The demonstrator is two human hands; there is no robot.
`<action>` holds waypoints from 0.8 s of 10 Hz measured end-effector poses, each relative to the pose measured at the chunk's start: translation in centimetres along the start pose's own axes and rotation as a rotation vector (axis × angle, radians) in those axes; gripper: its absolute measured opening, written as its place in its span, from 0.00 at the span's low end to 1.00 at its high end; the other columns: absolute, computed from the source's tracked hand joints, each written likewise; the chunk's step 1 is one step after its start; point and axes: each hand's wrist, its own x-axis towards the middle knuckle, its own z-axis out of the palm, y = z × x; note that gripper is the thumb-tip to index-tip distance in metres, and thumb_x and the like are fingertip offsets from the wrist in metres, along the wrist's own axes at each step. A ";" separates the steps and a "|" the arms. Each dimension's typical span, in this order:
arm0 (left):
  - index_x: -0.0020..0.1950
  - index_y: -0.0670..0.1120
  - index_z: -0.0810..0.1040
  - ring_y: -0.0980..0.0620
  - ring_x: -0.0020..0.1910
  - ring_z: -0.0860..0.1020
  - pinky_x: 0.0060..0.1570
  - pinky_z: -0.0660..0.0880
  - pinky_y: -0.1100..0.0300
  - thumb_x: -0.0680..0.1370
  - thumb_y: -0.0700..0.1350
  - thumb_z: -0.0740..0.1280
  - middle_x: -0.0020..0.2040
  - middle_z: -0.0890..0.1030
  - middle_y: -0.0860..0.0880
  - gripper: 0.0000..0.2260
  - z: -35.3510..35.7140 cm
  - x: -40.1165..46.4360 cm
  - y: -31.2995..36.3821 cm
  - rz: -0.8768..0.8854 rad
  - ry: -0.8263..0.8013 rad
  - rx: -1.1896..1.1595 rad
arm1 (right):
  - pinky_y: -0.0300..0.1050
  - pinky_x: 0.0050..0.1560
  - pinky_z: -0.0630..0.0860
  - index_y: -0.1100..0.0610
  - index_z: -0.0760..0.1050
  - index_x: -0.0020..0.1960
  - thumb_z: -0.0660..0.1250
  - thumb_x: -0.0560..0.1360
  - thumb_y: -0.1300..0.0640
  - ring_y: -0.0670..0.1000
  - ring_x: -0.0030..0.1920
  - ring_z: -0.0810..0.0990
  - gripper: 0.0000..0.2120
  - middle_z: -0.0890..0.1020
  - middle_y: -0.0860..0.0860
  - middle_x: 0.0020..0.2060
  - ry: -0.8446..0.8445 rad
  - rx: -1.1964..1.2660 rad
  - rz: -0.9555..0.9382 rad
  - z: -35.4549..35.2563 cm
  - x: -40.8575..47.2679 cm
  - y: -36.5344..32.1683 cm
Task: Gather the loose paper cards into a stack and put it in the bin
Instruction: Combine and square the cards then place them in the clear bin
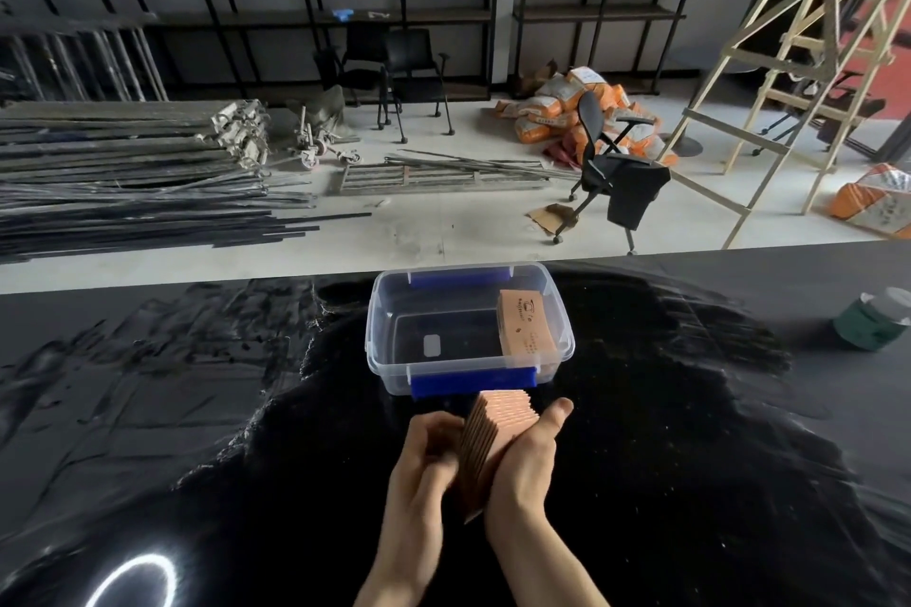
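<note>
The left hand [423, 461] presses its curled fingers against the left face of the cards [493, 436], a tan stack standing on edge and fanned at the top, just above the black table [197, 409]. The right hand [530, 463] clamps the stack's other side, thumb up. Just beyond, the clear bin [389, 335] with 2 blue latches holds another card bundle [523, 321] along its right wall. Far right stands a green jar [872, 320].
</note>
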 end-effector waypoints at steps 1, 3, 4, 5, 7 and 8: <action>0.66 0.54 0.76 0.52 0.60 0.82 0.59 0.80 0.53 0.70 0.36 0.72 0.60 0.84 0.53 0.27 -2.4 -0.6 -0.7 0.075 -0.172 0.421 | 0.66 0.63 0.78 0.50 0.80 0.54 0.47 0.76 0.23 0.62 0.49 0.84 0.36 0.86 0.58 0.47 0.076 -0.013 0.063 0.4 -1.2 -1.4; 0.61 0.62 0.77 0.67 0.53 0.81 0.53 0.79 0.64 0.70 0.57 0.76 0.53 0.83 0.65 0.21 -3.6 0.1 1.1 0.180 -0.024 0.738 | 0.49 0.47 0.81 0.51 0.84 0.52 0.48 0.86 0.38 0.53 0.44 0.88 0.29 0.89 0.55 0.44 -0.108 -0.332 -0.243 -1.2 -3.3 -4.0; 0.64 0.64 0.73 0.65 0.56 0.77 0.57 0.78 0.62 0.70 0.55 0.71 0.55 0.77 0.67 0.22 -5.1 0.7 2.4 0.171 -0.158 1.008 | 0.37 0.50 0.78 0.49 0.81 0.56 0.55 0.85 0.45 0.46 0.51 0.84 0.17 0.85 0.48 0.49 -0.195 -0.486 -0.700 -2.7 -2.1 -4.5; 0.64 0.64 0.72 0.65 0.58 0.74 0.56 0.78 0.60 0.69 0.53 0.69 0.55 0.75 0.66 0.23 -5.2 1.6 3.1 0.141 -0.237 1.109 | 0.37 0.49 0.80 0.48 0.81 0.55 0.63 0.84 0.51 0.46 0.50 0.84 0.08 0.86 0.47 0.48 -0.339 -0.661 -0.716 -2.4 -1.0 -3.4; 0.63 0.63 0.72 0.63 0.62 0.72 0.62 0.74 0.61 0.68 0.49 0.67 0.58 0.71 0.68 0.24 -4.9 1.5 0.3 0.092 -0.229 1.008 | 0.41 0.35 0.77 0.52 0.77 0.42 0.65 0.83 0.61 0.48 0.35 0.81 0.11 0.82 0.49 0.34 -0.309 -0.753 -0.736 -2.6 -0.4 0.0; 0.66 0.58 0.76 0.62 0.68 0.74 0.64 0.71 0.63 0.71 0.52 0.69 0.65 0.77 0.63 0.23 -3.8 0.8 -0.7 0.056 -0.030 0.509 | 0.41 0.32 0.74 0.51 0.72 0.40 0.64 0.84 0.61 0.47 0.31 0.76 0.14 0.79 0.48 0.32 -0.316 -0.751 -0.776 -2.5 -0.3 0.1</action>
